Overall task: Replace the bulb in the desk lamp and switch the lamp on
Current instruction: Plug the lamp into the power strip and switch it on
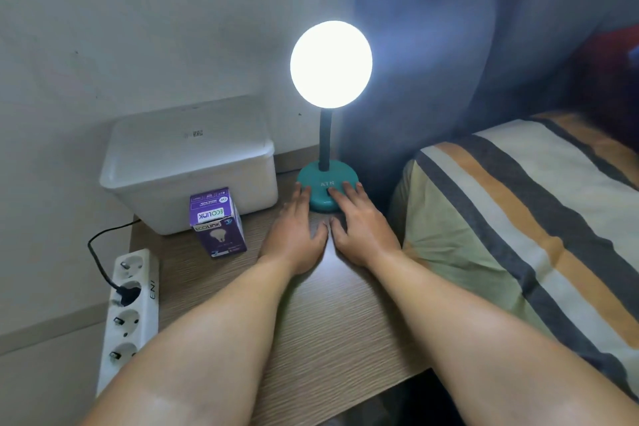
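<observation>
A: Lamp first. We see the desk lamp (326,180) standing upright at the back edge of the wooden table (332,322), teal base, dark neck, bulb (331,63) lit and glaring white.

B: Hands?

A: We have the left hand (294,235) palm down on the table, fingertips touching the left front of the teal base. The right hand (363,232) is palm down too, fingers spread a bit, fingertips resting on the base's front right. Neither grips anything; fingers lie flat and extended. Thumbs nearly meet between the hands.

B: Is a finger on the switch?

A: We can't tell; there's a dark patch under the right fingers, too small to read.

B: Other stuff?

A: Purple bulb box (218,221) stands upright left of the hands, just in front of a white plastic bin (193,162). White power strip (128,315) lies along the table's left edge, one black plug (128,292) in it. Striped bedding (518,218) sits right of the table.
</observation>
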